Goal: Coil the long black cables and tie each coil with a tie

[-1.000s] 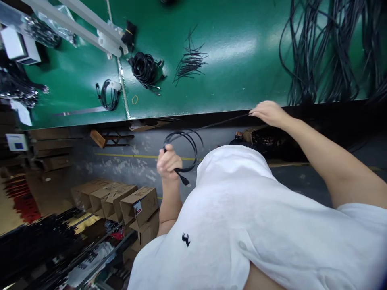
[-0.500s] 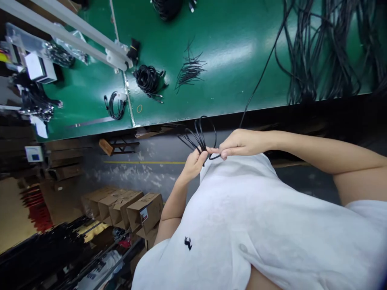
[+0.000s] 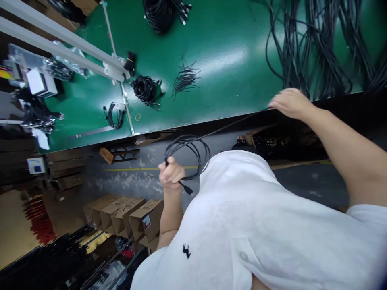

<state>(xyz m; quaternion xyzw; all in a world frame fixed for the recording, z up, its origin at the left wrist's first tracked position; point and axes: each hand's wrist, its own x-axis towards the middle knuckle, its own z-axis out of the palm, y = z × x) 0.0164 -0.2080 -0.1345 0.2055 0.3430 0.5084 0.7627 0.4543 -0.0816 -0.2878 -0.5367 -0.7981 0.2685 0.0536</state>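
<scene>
While the left hand [image 3: 171, 173] is gripping the gathered loops of a black cable [image 3: 198, 158] before the shirt [image 3: 242, 209], its plug [image 3: 188, 189] is pointing back toward the body. Seeming light, bendy and springy, the cable is inviting a hold where its loops are meeting. Its straight run is stretching forward and rightward to the right hand [image 3: 290, 102], which is pinching it near the tabletop [image 3: 217, 94]; beyond, a coiled bundle [image 3: 145, 88] is lying.
</scene>
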